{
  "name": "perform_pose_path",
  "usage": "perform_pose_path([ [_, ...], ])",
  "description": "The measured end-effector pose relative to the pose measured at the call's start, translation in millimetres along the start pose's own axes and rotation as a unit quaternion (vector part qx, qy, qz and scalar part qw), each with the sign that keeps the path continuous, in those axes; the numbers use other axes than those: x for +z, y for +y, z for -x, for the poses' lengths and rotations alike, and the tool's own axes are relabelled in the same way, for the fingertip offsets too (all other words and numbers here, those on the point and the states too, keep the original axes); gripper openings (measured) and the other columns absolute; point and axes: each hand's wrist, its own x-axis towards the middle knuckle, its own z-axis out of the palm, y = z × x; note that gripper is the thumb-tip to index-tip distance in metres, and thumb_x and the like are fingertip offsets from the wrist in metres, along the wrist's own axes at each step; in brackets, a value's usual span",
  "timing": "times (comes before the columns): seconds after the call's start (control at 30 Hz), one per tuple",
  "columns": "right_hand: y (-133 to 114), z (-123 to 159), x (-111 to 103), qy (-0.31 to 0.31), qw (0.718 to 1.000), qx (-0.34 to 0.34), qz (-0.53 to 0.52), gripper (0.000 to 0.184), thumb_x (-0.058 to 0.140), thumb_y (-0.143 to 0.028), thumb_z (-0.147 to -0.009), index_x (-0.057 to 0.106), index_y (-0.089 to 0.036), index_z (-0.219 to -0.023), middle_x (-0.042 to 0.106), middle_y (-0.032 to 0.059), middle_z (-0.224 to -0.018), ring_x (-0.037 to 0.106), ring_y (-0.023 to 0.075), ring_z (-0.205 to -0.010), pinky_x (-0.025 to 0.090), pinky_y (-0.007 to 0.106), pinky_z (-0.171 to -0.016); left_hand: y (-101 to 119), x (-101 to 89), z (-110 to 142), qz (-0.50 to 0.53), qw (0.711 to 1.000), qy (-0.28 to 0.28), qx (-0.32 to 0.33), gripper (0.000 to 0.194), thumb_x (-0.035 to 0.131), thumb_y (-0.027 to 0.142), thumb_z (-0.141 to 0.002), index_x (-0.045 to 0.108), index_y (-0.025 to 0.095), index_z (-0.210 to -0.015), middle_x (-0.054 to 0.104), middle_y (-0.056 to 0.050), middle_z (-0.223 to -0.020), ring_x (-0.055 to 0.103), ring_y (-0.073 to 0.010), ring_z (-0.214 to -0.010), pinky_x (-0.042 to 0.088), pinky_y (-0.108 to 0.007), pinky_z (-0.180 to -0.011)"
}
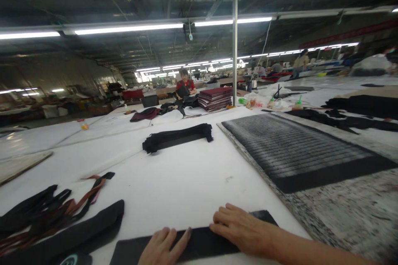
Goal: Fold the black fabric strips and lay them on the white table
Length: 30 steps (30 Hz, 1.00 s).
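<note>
One strip, left of the board: likely light, pliable; best held by long edges. Left hand unclenched upon it; right hand curled there, grip uncertain.

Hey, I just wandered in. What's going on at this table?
A person's left hand and right hand rest on a flat black strip on a white table. Beyond it lies a black bundle; to the right, a black sheet lies on a speckled board. Farther back, another person in red has a dark piece in front of them.
</note>
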Motion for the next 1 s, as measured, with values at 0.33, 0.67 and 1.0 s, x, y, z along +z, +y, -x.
perform_pose_path([
  [0.33, 20, 41, -8, -0.037, 0.999, -0.004, 0.025, 0.031, 0.038, -0.009, -0.092, 0.053, -0.016, -0.119, 0.059, 0.0078, -0.102, 0.052, 0.0178, -0.088, 0.038, 0.032, -0.077, 19, -16.2, -18, 0.084, 0.988, -0.133, 0.014, 0.051, 0.035, -0.006, -0.078, 0.058, 0.014, -0.119, 0.059, -0.01, -0.113, 0.051, -0.0218, -0.102, 0.045, -0.036, -0.09],
  [0.67, 26, 48, -9, -0.029, 0.999, 0.005, 0.019, 0.033, 0.041, -0.011, -0.092, 0.052, -0.02, -0.122, 0.061, 0.0062, -0.104, 0.053, 0.0176, -0.089, 0.038, 0.032, -0.074, 36, -18.5, -40, 0.082, 0.983, -0.165, 0.018, 0.064, 0.032, -0.007, -0.078, 0.049, 0.022, -0.132, 0.057, -0.01, -0.115, 0.051, -0.0229, -0.101, 0.046, -0.039, -0.086],
  [1.0, 35, 61, -6, 0.005, 0.999, -0.004, 0.053, 0.028, 0.04, -0.016, -0.095, 0.056, -0.02, -0.118, 0.061, 0.0055, -0.097, 0.051, 0.017, -0.083, 0.038, 0.03, -0.07, 48, -17.6, -49, 0.107, 0.979, -0.173, 0.026, 0.07, 0.033, -0.005, -0.079, 0.033, 0.028, -0.142, 0.058, -0.005, -0.102, 0.051, -0.0195, -0.09, 0.044, -0.037, -0.084],
])
